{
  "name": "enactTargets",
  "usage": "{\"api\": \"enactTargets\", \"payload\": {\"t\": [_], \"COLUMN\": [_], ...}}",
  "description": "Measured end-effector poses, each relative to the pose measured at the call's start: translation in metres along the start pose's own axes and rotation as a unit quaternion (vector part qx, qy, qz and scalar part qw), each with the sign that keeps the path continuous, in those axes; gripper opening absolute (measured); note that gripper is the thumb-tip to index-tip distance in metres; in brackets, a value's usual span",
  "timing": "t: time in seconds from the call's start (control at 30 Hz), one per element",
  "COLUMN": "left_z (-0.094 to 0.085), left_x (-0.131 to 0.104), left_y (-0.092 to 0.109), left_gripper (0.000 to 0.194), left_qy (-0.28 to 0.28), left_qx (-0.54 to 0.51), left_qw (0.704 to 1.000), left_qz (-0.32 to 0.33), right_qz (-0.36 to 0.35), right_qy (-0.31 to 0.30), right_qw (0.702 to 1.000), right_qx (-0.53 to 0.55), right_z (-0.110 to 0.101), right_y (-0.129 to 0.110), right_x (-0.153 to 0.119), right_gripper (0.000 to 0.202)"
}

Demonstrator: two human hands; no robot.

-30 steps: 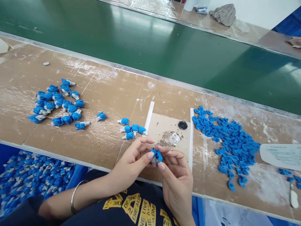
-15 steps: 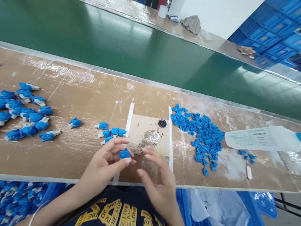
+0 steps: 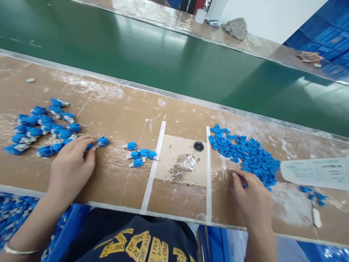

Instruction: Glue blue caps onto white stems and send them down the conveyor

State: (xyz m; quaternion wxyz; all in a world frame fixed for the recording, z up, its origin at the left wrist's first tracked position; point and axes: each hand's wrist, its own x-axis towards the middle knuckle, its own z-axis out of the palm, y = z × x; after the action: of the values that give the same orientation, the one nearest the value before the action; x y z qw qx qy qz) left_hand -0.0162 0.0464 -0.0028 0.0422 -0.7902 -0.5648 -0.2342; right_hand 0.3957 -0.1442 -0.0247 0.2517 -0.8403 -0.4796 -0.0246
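Observation:
My left hand (image 3: 73, 163) is at the left of the table, thumb and fingertips closed around a small blue piece (image 3: 89, 147). Touching or just beyond those fingertips lies another blue piece with a light grey tab (image 3: 102, 141). A cluster of similar tabbed blue pieces (image 3: 45, 125) spreads left of this hand. On the right, my right hand (image 3: 253, 198) rests at the near edge of a pile of small flat blue pieces (image 3: 255, 156). Its thumb and forefinger tips are pinched together; whatever they hold is hidden.
Between white tape strips (image 3: 208, 174) lies a stained cardboard sheet (image 3: 166, 171) with a black round cap (image 3: 199, 146) and a clear disc (image 3: 187, 164). Several tabbed pieces (image 3: 139, 154) sit left of it. A white bottle (image 3: 313, 173) lies right; a green belt (image 3: 152, 54) runs behind.
My hands have parted from in front of the cardboard. The left has carried a blue piece over to the tabbed cluster; the right has moved to the flat blue pile. The view has shifted slightly.

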Motion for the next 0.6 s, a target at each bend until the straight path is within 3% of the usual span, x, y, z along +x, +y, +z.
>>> {"api": "enactTargets", "payload": {"t": [0.13, 0.3, 0.37, 0.47, 0.6], "left_z": [0.006, -0.001, -0.003, -0.001, 0.008], "left_x": [0.003, 0.005, 0.004, 0.002, 0.004], "left_y": [-0.007, 0.030, 0.053, 0.086, 0.107], "left_gripper": [0.016, 0.021, 0.017, 0.013, 0.014], "left_qy": [0.015, 0.014, -0.009, -0.058, -0.115], "left_qx": [0.008, -0.063, -0.086, -0.073, -0.010], "left_qw": [0.996, 0.983, 0.976, 0.969, 0.958], "left_qz": [0.082, 0.171, 0.201, 0.231, 0.261], "right_qz": [0.039, 0.013, -0.043, -0.189, -0.311], "right_qy": [-0.011, -0.001, 0.007, 0.022, -0.002], "right_qw": [0.998, 0.998, 0.998, 0.981, 0.945], "right_qx": [0.039, 0.056, 0.037, -0.028, -0.105], "right_z": [0.002, 0.005, 0.004, 0.002, -0.005], "right_y": [-0.003, -0.005, -0.006, -0.006, 0.000], "right_x": [-0.010, -0.017, -0.018, -0.017, -0.012], "right_gripper": [0.037, 0.040, 0.037, 0.030, 0.028]}}
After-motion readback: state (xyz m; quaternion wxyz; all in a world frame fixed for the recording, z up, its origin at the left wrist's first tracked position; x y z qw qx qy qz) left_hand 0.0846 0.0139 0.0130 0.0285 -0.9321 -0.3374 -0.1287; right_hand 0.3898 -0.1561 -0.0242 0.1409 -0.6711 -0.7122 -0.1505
